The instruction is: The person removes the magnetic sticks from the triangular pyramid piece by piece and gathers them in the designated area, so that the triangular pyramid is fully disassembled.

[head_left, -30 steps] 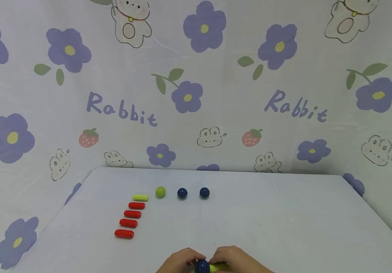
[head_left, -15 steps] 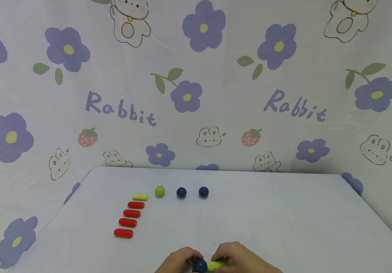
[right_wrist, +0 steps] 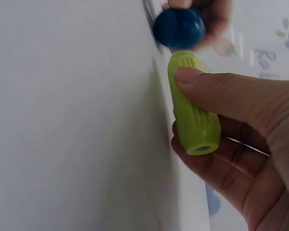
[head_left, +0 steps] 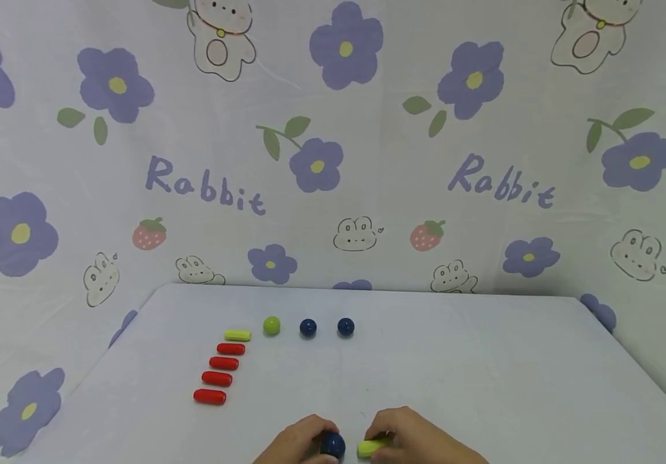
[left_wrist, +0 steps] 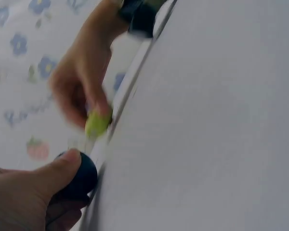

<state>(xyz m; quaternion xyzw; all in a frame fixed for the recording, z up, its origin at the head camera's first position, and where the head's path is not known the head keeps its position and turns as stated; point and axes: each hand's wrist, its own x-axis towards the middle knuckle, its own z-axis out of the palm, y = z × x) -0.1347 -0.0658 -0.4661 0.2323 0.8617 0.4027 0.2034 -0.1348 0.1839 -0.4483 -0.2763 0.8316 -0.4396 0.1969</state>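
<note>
My left hand (head_left: 301,441) pinches a dark blue ball (head_left: 333,445) at the front of the white table, thumb across its near side in the left wrist view. My right hand (head_left: 408,438) grips a yellow-green ribbed rod (right_wrist: 192,106) between thumb and fingers. A small grey disc shows in the rod's end in the right wrist view. Ball and rod are apart by a narrow gap, the rod's far end facing the ball. Both are held close over the table top.
Several red rods (head_left: 217,379) lie in a slanting column on the table's left, topped by a yellow-green rod (head_left: 237,336). A green ball (head_left: 272,325) and two blue balls, left (head_left: 308,327) and right (head_left: 346,327), stand in a row at the back.
The blue ball and the yellow-green rod were end to end; now a gap separates them. My left hand has shifted slightly left with the ball, my right hand slightly right with the rod.
</note>
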